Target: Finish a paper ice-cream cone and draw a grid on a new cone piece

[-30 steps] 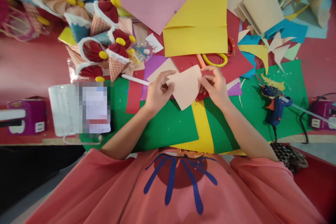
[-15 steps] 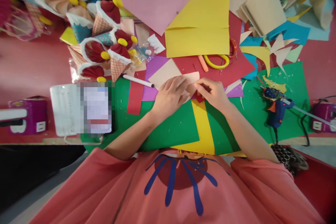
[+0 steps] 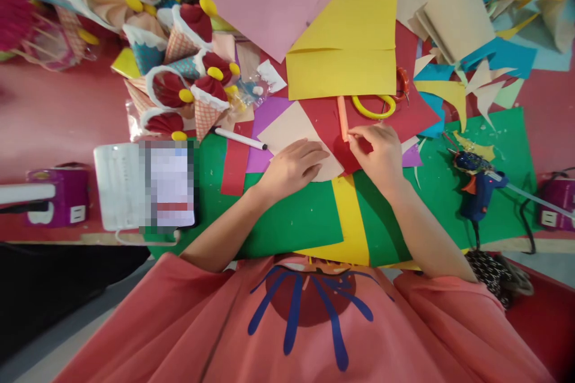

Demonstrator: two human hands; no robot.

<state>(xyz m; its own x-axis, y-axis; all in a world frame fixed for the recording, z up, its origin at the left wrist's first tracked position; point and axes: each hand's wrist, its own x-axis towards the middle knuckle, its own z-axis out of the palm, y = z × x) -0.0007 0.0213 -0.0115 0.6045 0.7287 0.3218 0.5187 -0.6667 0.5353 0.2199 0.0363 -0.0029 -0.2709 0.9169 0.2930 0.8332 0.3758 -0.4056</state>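
My left hand lies on a piece of light beige paper, palm down with the fingers stretched out. The beige sheet rests flat over red and purple sheets. My right hand pinches the near end of a slim orange stick-like tool between thumb and index finger; its exact kind is not clear. Just beyond this hand are yellow-handled scissors, partly under a big yellow sheet. A white pen with a dark tip lies left of the beige paper.
Cone-shaped fabric pieces with yellow ovals crowd the back left. A phone and white case lie at left. A blue glue gun rests at right on green sheets. Paper scraps are scattered behind it.
The beige paper's corner, earlier lifted or folded between both hands, now lies flat. My right hand has let it go and moved right to take hold of the orange tool, which has turned more upright.
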